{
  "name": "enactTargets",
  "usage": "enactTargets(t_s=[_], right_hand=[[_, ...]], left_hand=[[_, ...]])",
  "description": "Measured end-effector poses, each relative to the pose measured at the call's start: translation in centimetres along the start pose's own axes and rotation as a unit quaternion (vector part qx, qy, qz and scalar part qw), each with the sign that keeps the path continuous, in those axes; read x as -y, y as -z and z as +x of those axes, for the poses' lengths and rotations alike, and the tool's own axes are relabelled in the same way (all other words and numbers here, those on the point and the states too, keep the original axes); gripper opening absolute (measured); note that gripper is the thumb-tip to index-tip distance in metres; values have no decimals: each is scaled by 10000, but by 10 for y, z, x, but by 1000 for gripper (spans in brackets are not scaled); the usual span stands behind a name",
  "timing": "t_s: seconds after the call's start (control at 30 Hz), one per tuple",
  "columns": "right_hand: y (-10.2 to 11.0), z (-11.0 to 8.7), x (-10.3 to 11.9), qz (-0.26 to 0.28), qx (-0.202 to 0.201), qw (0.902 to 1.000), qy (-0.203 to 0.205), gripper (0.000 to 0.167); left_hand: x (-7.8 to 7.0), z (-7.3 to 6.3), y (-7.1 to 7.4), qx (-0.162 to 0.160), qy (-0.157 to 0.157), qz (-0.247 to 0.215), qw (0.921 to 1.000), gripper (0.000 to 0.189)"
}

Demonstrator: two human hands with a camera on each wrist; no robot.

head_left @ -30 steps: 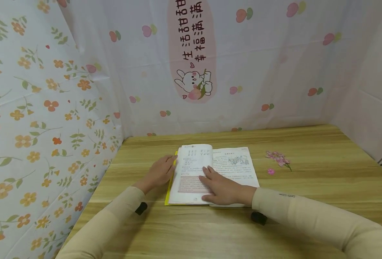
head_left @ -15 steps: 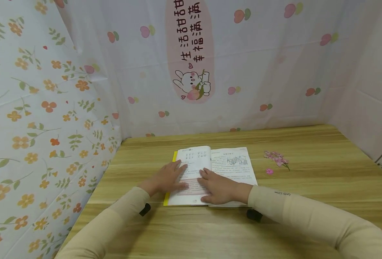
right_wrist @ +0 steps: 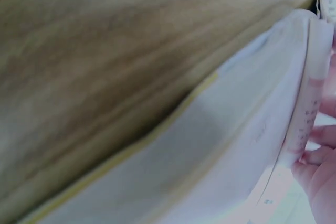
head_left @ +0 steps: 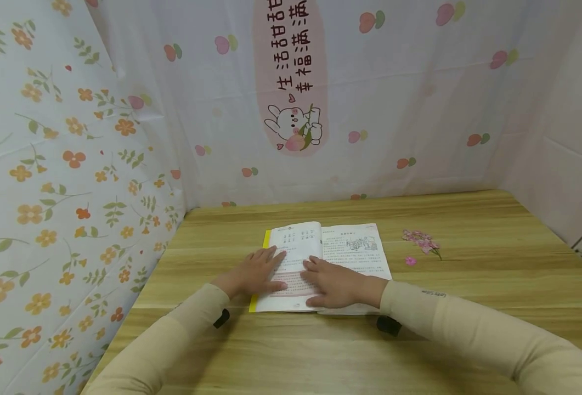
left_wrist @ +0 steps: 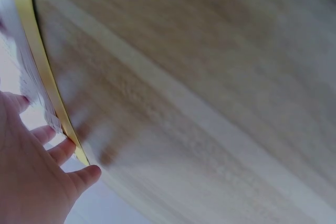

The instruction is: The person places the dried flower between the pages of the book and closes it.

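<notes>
Wooden tabletop (head_left: 281, 351) bears an open book (head_left: 298, 255) beneath both hands (head_left: 256, 271) (head_left: 337, 282), outspread and gripping nothing.

Fruit-print backdrop (head_left: 399, 104) behind a wood-grained table (head_left: 300, 351), orange-flowered cloth (head_left: 83, 186) along its left side.

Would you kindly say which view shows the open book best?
The head view: it frames the whole book, though the left hand and right hand cover parts. The left wrist view shows only its yellow edge and some pages; the right, a close, blurred portion.
</notes>
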State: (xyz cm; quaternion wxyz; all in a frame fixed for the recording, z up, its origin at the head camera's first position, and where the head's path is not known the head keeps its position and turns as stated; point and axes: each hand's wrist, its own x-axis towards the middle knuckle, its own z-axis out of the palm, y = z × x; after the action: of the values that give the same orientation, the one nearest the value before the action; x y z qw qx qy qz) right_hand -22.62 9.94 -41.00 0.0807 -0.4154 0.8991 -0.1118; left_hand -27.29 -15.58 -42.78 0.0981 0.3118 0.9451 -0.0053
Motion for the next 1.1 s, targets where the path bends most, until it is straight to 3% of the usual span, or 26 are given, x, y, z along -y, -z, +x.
enactTargets(t_s=[0.2,0.43,0.67,0.87,1.1], right_hand=[[7,-8,-10,749,-232,9969,36,57],[25,-28,-32,1404,-855,9862,-186,53],[42,-51,-56,1621,-1499,9734,-606,50],[44,-73,-76,1771,-1813,9627,-945,49],[48,-99,-94,2125,-2163,9410,-1503,46]], left_hand=[[-1,0,0,55,12,39,10000,86],[-2,0,1,72,58,65,9999,88],[0,-1,1,64,-37,38,10000,88],[1,-1,-1,57,-78,58,9999,88],[-1,-3,2,73,-85,102,9999,88]])
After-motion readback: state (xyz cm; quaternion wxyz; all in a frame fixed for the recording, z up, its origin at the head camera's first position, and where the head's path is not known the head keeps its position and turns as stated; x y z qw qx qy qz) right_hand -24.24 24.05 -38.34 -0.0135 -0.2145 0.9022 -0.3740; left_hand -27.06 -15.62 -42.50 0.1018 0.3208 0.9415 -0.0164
